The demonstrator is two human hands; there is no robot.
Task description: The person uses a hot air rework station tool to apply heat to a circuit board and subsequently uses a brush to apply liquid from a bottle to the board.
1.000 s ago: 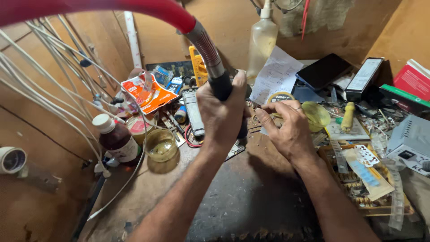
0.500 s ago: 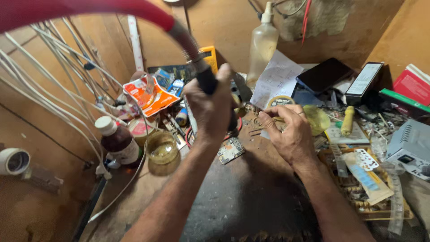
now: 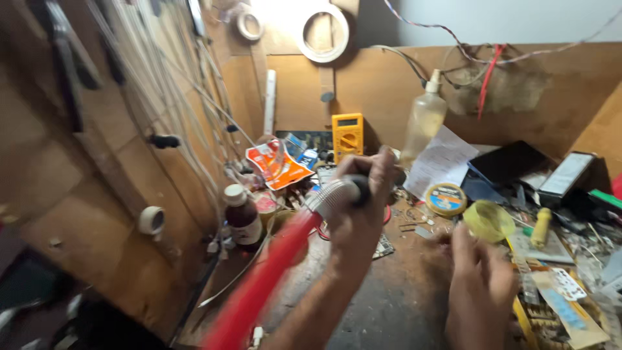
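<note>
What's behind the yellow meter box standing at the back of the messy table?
Behind the yellow meter you can see a brown wooden wall and, to its left, a dark flat panel leaning there. Whether the panel goes on behind the meter is hidden.

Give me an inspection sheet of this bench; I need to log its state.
Surface: dark worn benchtop, bare only near the front.
Job's things: red-hosed tool with metal collar, tilted.
Clutter: brown bottle, yellow meter, spray bottle, round tin, orange packet, papers.
Grippers: left hand grips the tool; right hand blurred, apparently empty.
Cables: white wires on left wall.
Surroundings: wooden back panel.
</note>
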